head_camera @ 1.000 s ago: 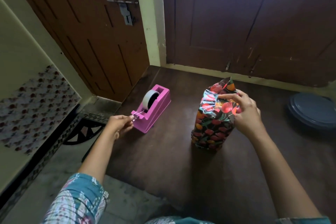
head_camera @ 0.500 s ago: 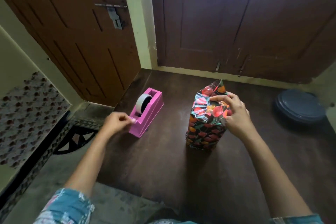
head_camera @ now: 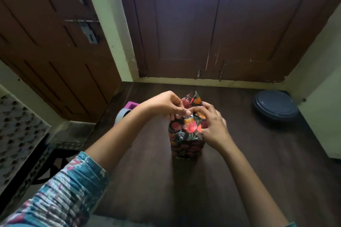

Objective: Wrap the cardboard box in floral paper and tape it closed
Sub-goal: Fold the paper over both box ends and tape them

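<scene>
The wrapping is mostly done, and we judge that the closing is what is in hand now. The box (head_camera: 186, 146) stands upright near the middle of the dark table (head_camera: 166, 186). Its near face and sides are fully covered in floral paper (head_camera: 191, 130), and no bare cardboard shows anywhere.

The lower part looks smooth and tight. The top is not finished: a pointed flap (head_camera: 193, 97) of paper stands up at the far side, and the folds below it are bunched rather than flat.

Both our hands are at that top end.
- **Left hand:** Our left hand (head_camera: 166, 106) comes in from the left with its fingers curled, thumb and forefinger pinching at the upper fold of the paper. We cannot tell whether a strip of tape sits between those fingertips, because that spot is too small and shiny to read.
- **Right hand:** Our right hand (head_camera: 213, 125) wraps the right upper corner. Its fingers are curled round the paper and its forefinger is laid across the top, holding the fold down. It touches the left thumb.

The pink tape dispenser (head_camera: 132, 105) with its roll (head_camera: 122, 116) sits just left of the box, partly hidden behind our left forearm. A round dark lid (head_camera: 275, 108) lies well apart at the far right.

What is left, as we judge it, is to flatten the standing flap, tape the top shut and check the bottom end, which we cannot see from here.
</scene>
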A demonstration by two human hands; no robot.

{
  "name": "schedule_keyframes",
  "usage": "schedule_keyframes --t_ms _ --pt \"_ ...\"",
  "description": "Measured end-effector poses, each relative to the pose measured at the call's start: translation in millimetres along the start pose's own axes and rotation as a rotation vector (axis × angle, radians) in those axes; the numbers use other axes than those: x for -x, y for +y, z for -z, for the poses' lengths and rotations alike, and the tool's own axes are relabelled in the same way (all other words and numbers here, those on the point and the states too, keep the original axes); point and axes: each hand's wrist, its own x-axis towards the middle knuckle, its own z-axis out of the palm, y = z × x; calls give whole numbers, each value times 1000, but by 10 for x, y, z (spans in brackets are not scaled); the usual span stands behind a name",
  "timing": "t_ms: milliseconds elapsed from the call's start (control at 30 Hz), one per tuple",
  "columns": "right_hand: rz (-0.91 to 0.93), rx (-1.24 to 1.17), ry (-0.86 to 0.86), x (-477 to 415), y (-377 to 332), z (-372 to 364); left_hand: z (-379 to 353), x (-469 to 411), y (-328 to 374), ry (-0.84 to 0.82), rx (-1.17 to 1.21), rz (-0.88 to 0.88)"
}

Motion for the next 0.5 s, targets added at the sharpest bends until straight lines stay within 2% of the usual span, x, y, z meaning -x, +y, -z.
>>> schedule_keyframes --t_ms 300,400,500 --pt "3 4 -9 -17 22 -6 -61 -78 67 61 -234 57" --pt "0 14 -7 -23 11 0 -99 -112 161 150 -553 91" --pt "-15 8 -2 -33 24 17 -83 -79 147 274 -811 217"
